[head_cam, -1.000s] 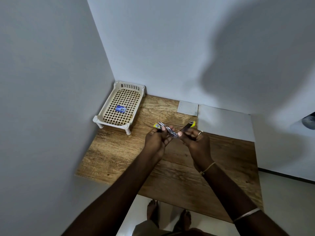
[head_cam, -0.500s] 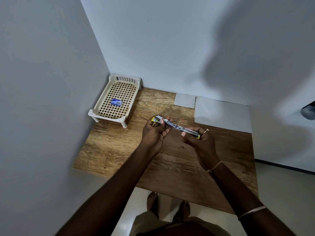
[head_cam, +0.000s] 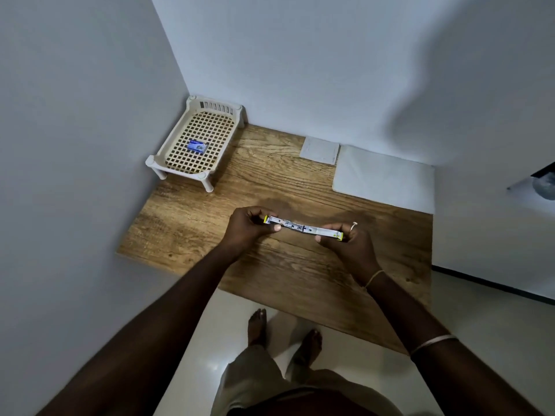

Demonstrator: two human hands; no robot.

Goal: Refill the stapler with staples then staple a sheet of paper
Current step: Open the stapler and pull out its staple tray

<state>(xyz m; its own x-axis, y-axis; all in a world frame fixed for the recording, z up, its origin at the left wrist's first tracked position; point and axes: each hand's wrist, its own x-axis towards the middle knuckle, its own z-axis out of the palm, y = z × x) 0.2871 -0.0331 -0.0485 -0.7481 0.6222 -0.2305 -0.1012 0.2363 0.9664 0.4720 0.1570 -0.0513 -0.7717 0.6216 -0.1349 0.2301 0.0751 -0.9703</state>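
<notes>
A small stapler (head_cam: pixel 301 227) with yellow ends is swung fully open into one flat line, its metal staple channel facing up. My left hand (head_cam: pixel 249 227) pinches its left end and my right hand (head_cam: pixel 348 242) pinches its right end, holding it just above the wooden table (head_cam: pixel 270 181). A blue box of staples (head_cam: pixel 197 146) lies in the cream lattice tray (head_cam: pixel 168 163) at the table's back left corner. A large white sheet of paper (head_cam: pixel 386 178) lies flat at the back right, with a smaller paper (head_cam: pixel 319 150) beside it.
Walls close in the table on the left and at the back. The table's front edge runs just under my forearms, with the floor and bare feet (head_cam: pixel 282 331) below. A dark object (head_cam: pixel 545 183) sits past the table's right side.
The stapler went from a bent V shape to fully flat as my hands moved apart. My hands and the stapler now sit lower and nearer in the view.
</notes>
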